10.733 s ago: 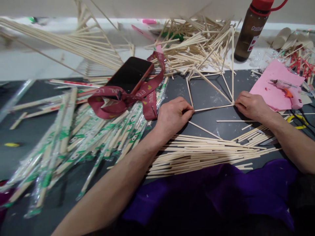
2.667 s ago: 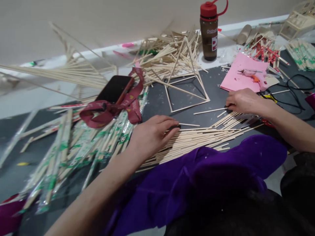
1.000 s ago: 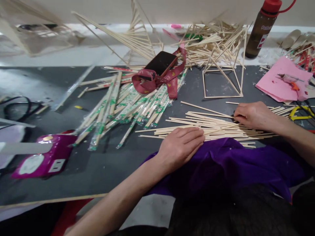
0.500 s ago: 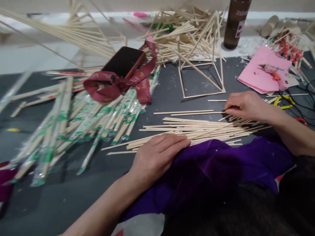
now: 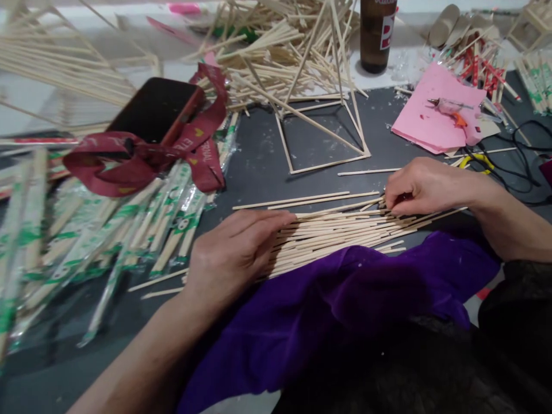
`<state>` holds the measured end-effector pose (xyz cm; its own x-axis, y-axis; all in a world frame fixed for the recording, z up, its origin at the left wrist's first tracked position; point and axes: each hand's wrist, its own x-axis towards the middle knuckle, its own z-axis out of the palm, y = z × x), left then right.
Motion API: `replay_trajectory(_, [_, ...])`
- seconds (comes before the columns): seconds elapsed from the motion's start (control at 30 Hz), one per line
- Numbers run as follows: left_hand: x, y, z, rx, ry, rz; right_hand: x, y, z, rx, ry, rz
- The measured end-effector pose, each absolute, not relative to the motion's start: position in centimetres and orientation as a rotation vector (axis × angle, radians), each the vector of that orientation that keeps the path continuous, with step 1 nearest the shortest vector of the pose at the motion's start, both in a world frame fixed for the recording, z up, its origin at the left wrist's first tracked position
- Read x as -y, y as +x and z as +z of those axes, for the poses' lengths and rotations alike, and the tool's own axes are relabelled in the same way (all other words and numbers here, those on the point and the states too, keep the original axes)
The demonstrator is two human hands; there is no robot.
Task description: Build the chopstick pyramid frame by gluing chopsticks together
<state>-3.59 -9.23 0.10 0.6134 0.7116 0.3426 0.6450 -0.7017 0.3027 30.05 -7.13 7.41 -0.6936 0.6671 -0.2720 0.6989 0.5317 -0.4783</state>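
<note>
A loose spread of thin wooden chopsticks (image 5: 332, 230) lies on the dark table in front of me. My left hand (image 5: 241, 241) rests over their left part, fingers stretched to the right and its thumb mostly hidden. At the right ends, my right hand (image 5: 416, 187) is closed, its curled fingertips pinching chopstick ends; how many it holds is unclear. One chopstick slants between the two hands. Beyond them stands a frame of joined chopsticks (image 5: 323, 164), with a square base and slanting sticks rising from it. Purple cloth (image 5: 336, 299) lies along the near side of the spread.
Plastic-wrapped chopsticks (image 5: 125, 230) cover the left, beneath a phone (image 5: 150, 109) with a red lanyard (image 5: 207, 161). A big stick pile (image 5: 280, 63) and a dark bottle (image 5: 377, 37) stand behind. A glue gun (image 5: 452, 109) lies on pink paper (image 5: 420, 109), near black cables (image 5: 513, 167).
The view has shifted, so the table things appear further left. My left hand has lifted its fingers toward the spread's upper edge; my right hand has come down slightly onto the chopstick ends.
</note>
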Motion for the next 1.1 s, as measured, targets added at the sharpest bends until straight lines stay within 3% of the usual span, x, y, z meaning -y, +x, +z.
replay_trajectory(0.2, [9.5,-3.6,0.7,-1.123,2.786,0.739,8.6,28.2,8.0,-2.458,1.142,-0.508])
replay_trajectory(0.4, [12.7,-3.0,2.8,-0.852,2.781,0.778,8.4,28.2,7.5,-2.434,1.186,-0.403])
replay_trajectory(0.57, [13.8,-2.1,2.7,-0.749,2.733,0.83,8.0,29.1,7.1,-2.504,1.231,-0.565])
replay_trajectory(0.83, [12.2,-2.9,2.6,-0.992,2.749,0.976,7.3,30.8,5.9,-2.768,1.166,-0.825])
replay_trajectory(1.1, [9.4,0.3,3.5,-0.978,3.189,0.884,7.9,29.0,4.4,-3.104,1.245,-0.919])
